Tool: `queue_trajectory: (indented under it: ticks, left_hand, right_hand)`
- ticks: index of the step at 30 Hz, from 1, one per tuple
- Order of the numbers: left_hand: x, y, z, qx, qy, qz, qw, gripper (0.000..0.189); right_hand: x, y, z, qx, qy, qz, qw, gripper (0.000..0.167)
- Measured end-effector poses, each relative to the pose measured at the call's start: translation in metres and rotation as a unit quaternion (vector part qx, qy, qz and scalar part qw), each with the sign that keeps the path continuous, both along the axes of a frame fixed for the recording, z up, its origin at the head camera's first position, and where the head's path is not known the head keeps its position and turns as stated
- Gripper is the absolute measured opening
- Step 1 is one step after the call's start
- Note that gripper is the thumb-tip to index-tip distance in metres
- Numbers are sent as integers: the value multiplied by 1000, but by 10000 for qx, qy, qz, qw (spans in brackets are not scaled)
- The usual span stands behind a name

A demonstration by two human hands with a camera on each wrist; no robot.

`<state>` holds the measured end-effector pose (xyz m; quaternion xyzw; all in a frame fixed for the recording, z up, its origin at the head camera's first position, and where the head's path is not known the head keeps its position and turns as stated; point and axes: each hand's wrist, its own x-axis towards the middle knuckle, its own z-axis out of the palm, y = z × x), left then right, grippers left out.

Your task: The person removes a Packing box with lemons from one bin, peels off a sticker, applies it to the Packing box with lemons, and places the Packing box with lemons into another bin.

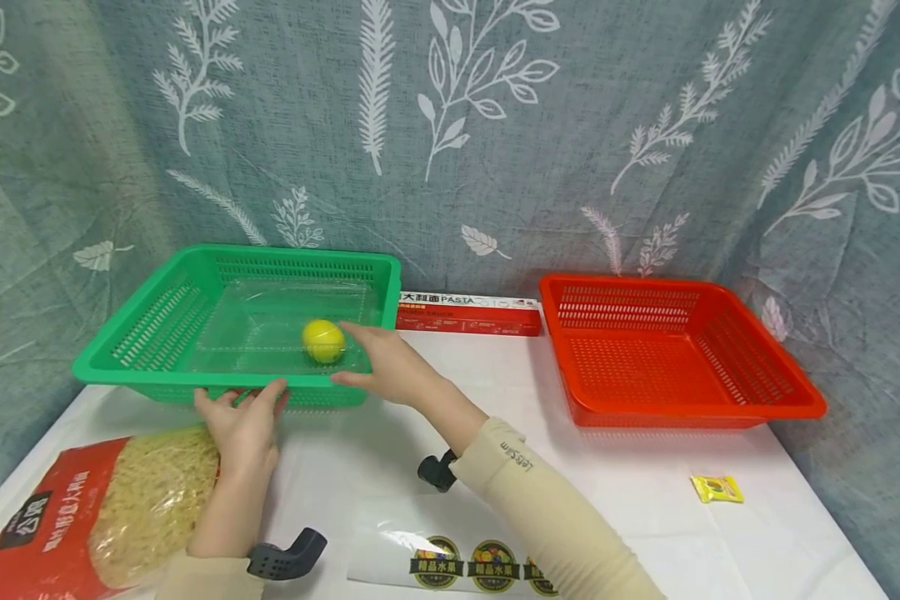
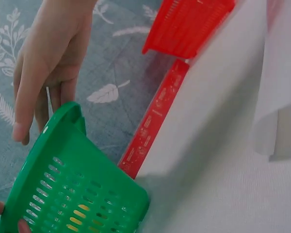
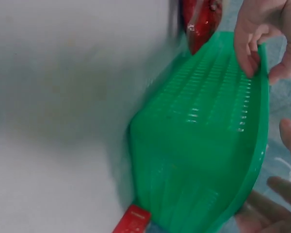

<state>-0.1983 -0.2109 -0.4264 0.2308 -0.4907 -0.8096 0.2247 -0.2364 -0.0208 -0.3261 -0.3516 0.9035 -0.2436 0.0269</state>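
A green plastic basket [image 1: 112,375] stands at the back left. Inside lies a clear plastic box [image 1: 247,358], with a round yellow ball [image 1: 323,341] in its right part; whether the ball is within or beside the box, I cannot tell. My left hand [image 1: 243,425] grips the basket's front rim, its fingers against the outer wall in the right wrist view. Over the basket's right front corner, my right hand [image 1: 390,367] has its thumb and fingers spread, close to the ball. In the left wrist view, the right hand [image 2: 53,63] hangs by the rim with nothing held.
A red basket [image 1: 690,410] stands at the back right. Between the baskets lies a red pasta box [image 1: 468,321]. A bag of pasta [image 1: 120,508] lies at the front left, a plastic sheet with fruit labels [image 1: 390,558] at front centre, and a small yellow packet [image 1: 717,489] at right.
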Motion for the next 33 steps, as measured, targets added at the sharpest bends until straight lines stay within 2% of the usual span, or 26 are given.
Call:
queue_trajectory:
  ticks: [4, 6, 12, 19, 20, 23, 25, 26, 27, 30, 32, 33]
  left_hand:
    - [-3, -2, -9, 263, 391, 137, 9988, 103]
    - [-3, -2, -10, 419, 465, 162, 9979, 103]
    - [-3, -5, -5, 389, 296, 42, 9988, 101]
    - [-8, -10, -15, 524, 273, 158, 9981, 108]
    - [-8, -9, -14, 573, 255, 169, 9979, 108]
    - [-2, -4, -1, 588, 117, 32, 9982, 106]
    - [4, 3, 15, 567, -123, -52, 9983, 103]
    - [5, 4, 18, 561, -141, -93, 9983, 103]
    - [4, 5, 16, 555, -108, -99, 9984, 104]
    - [-3, 0, 3, 596, 6, -22, 9982, 107]
    - [-10, -8, -14, 641, 210, -2, 9977, 110]
    - [-11, -10, -15, 633, 184, -19, 9978, 110]
  right_hand:
    - [2, -9, 3, 205, 189, -225, 9994, 74]
    - [3, -14, 5, 352, 276, -410, 9982, 75]
    - [6, -34, 7, 898, 370, -1032, 9899, 76]
    - [11, -59, 1, 1498, 399, -1706, 9731, 75]
    - [12, -61, 0, 1494, 364, -1779, 9720, 74]
    - [12, -67, -3, 1520, 316, -2002, 9674, 74]
    - [11, -70, -5, 1503, 243, -2129, 9651, 74]
    - [11, -71, -6, 1518, 252, -2172, 9639, 75]
    - [10, -72, -7, 1556, 266, -2231, 9619, 76]
    - [9, -74, -8, 1485, 211, -2352, 9603, 77]
    - [8, -75, -7, 1373, 106, -2425, 9603, 77]
    - [8, -76, -7, 1282, 10, -2477, 9603, 76]
